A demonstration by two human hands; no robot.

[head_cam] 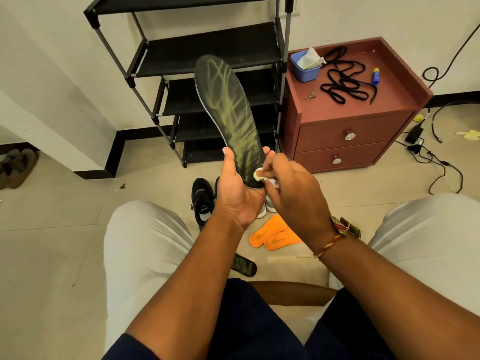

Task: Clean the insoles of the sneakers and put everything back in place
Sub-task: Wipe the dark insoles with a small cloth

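My left hand [235, 190] grips the heel end of a dark insole with yellow-green streaks [227, 105], held upright with its toe pointing up. My right hand [293, 188] pinches a small white wipe [259, 174] against the insole's heel area. On the floor below lie a black sneaker [202, 200], two orange insoles [272, 235] and a second dark insole [244, 266], partly hidden by my left forearm. A grey sneaker [267, 207] shows just behind my hands.
A black shoe rack [207, 48] stands against the wall ahead. A red-brown bedside cabinet [348, 107] on the right carries a blue tub of wipes [304, 66], black laces [348, 81] and a small tube. Cables trail on the floor at right. Brown shoes [15, 167] lie far left.
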